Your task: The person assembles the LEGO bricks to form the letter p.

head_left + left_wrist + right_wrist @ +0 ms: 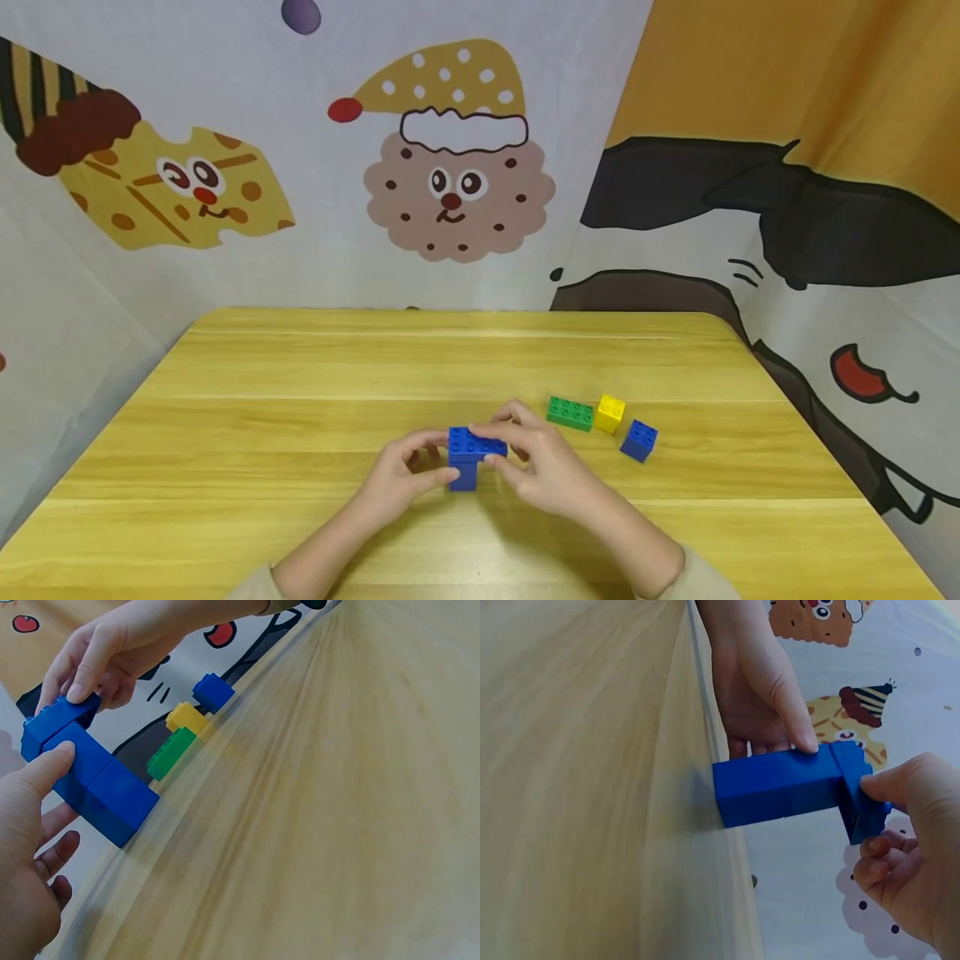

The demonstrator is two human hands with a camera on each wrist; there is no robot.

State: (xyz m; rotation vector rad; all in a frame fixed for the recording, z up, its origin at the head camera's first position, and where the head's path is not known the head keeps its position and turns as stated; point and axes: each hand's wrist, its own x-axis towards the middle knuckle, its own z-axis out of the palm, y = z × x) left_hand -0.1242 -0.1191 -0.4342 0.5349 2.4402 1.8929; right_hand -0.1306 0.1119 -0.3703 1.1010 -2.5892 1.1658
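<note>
Head view | left fingers grasping upright blue column | right fingers pinching blue brick atop it

smooth plastic blocks; glossy wood-grained tabletop; matt cloth backdrop.

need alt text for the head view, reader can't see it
A person's left hand holds an upright blue block column while the right hand grips a longer blue brick overhanging its top. On the wooden table, farther right, sit a green brick, a yellow brick and a small blue brick, before a cartoon-printed backdrop.
</note>
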